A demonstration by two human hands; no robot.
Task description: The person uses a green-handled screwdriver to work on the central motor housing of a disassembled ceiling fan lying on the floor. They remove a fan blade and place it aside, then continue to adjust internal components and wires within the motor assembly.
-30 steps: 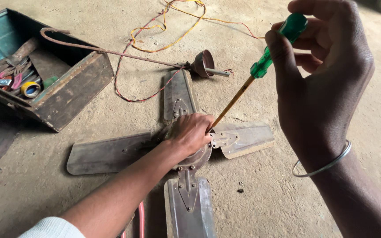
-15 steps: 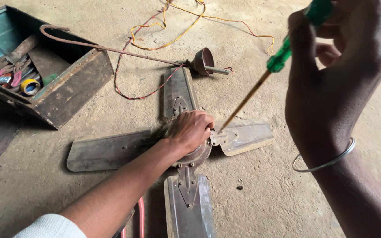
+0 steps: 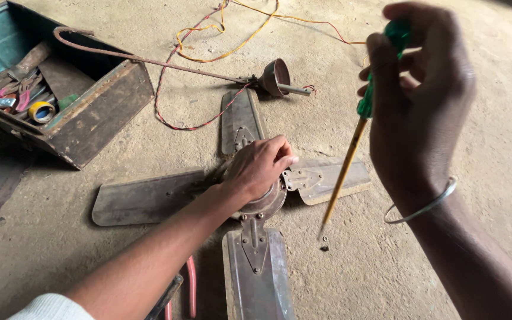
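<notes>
A ceiling fan [image 3: 250, 201] with four dusty metal blades lies flat on the sandy floor [image 3: 120, 255]. The left hand [image 3: 260, 168] rests palm-down on the fan's round motor hub at the centre, fingers curled over its top and pressing on it, holding nothing else. From the hub, one blade points to 12 o'clock, one to 3 o'clock, one to 6 o'clock and one to 9 o'clock.

The right hand [image 3: 422, 106] is raised at about 2 o'clock from the hub, its fingers clenched around the green handle of a screwdriver [image 3: 351, 148]. The shaft slants down and leftwards, and its tip sits just above the floor at roughly 4 o'clock from the hub, close to a small dark screw [image 3: 325, 248] lying in the dust. Whether the tip touches the floor cannot be told. A thin metal bangle [image 3: 422, 204] circles the right wrist.

At 12 o'clock beyond the top blade lies the fan's down rod [image 3: 167, 64] with its brown cup-shaped canopy, and red and yellow wires [image 3: 208, 56] trail around it. At 10 o'clock stands an open, worn metal toolbox [image 3: 90, 112] with tools and a roll of yellow tape inside.
</notes>
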